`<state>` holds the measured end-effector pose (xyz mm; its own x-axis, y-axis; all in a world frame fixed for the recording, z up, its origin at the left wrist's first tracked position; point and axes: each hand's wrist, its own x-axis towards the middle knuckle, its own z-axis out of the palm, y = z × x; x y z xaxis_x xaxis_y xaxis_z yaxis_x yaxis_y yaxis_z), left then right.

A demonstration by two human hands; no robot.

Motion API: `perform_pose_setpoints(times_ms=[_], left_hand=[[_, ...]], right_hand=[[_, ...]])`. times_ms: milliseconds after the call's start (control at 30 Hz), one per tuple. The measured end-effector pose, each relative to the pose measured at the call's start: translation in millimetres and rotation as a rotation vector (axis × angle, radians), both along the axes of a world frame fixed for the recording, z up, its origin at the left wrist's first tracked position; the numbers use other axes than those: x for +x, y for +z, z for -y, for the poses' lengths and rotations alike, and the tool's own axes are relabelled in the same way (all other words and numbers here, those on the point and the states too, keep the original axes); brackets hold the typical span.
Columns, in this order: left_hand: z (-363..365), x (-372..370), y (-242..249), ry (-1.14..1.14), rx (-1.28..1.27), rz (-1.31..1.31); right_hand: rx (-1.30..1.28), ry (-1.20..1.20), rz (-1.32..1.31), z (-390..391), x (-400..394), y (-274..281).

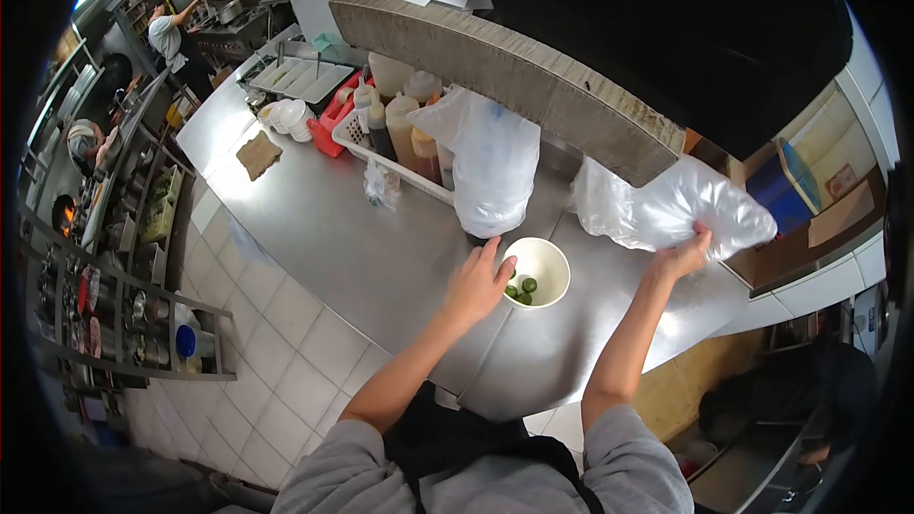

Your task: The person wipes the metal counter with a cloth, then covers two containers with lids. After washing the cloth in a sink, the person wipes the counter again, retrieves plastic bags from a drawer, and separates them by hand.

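Note:
A white paper bowl (562, 276) stands on the steel counter in front of me, with several small green limes (527, 288) in it. My left hand (479, 283) is at the bowl's left side, fingers apart and thumb right at the rim. To the right, my right hand (684, 255) is closed on a clear plastic bag (719, 200) that spreads out under the shelf edge. Another plastic bag (493, 167), tall and whitish, stands just behind the bowl, close to my left fingertips.
A white basket (405, 171) of squeeze bottles, a red holder (328, 124), stacked white cups (290, 119) and a brown cloth (258, 155) occupy the counter's left. A thick shelf (514, 76) overhangs the back. Two people (171, 38) work by the stoves at far left.

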<state>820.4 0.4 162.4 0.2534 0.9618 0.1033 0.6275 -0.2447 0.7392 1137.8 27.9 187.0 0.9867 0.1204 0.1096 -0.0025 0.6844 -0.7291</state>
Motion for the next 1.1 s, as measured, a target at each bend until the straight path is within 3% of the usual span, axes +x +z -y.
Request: perform_pose_setpoints(times_ms=[67,167,233,367,400,467,533,600,667,767,833,867,933,1000,1100], left_hand=[[-0.9,7.5,2.7,0.05,0.132,-0.018],[-8.7,34.2,15.8,-0.078,0.331,0.091],[-24.3,60.2,15.3,-0.153,0.456,0.026],[-111.0,123.9,-20.0,-0.304,0.106,-0.393],[-116.3,127.8,-15.3,-0.314,0.111,-0.389],[-120.2,127.7,6.7,-0.391,-0.131,-0.48],[-83.5,103.6,9.1,-0.307,0.312,-0.007],[-29.1,65.0,42.9,-0.309,0.241,0.302],[26.0,29.2,39.2,-0.311,-0.024,0.401],[80.0,13.1,11.0,-0.251,-0.167,0.443],[92.1,19.1,9.0,-0.519,-0.163,0.349],[87.8,24.9,6.9,-0.513,-0.163,0.357],[61.2,41.1,23.6,-0.35,0.017,0.422],[20.0,56.2,50.5,-0.199,0.107,0.377],[-24.2,78.8,65.9,-0.183,0.251,0.349]], right_hand=[[0.111,0.051,-0.142,6.5,8.8,-9.3],[0.169,0.171,-0.21,17.9,22.9,-28.8],[0.203,0.226,-0.235,22.0,31.1,-41.0],[0.177,0.193,-0.237,24.8,34.0,-53.3],[0.18,0.183,-0.232,25.8,30.8,-52.9],[0.19,0.186,-0.211,26.9,29.8,-50.1],[0.151,0.168,-0.22,28.0,34.6,-53.9],[0.082,0.132,-0.203,26.1,34.9,-56.3],[0.109,0.172,-0.243,27.9,31.9,-47.5],[0.13,0.237,-0.232,21.1,26.4,-34.9],[0.1,0.213,-0.076,15.6,19.6,-29.5],[0.097,0.22,-0.07,11.0,17.1,-28.9],[-0.061,0.102,0.217,2.2,6.7,-31.2],[-0.16,0.094,0.348,-4.3,-33.1,4.3],[-0.402,0.144,0.588,-18.4,-66.7,30.3]])
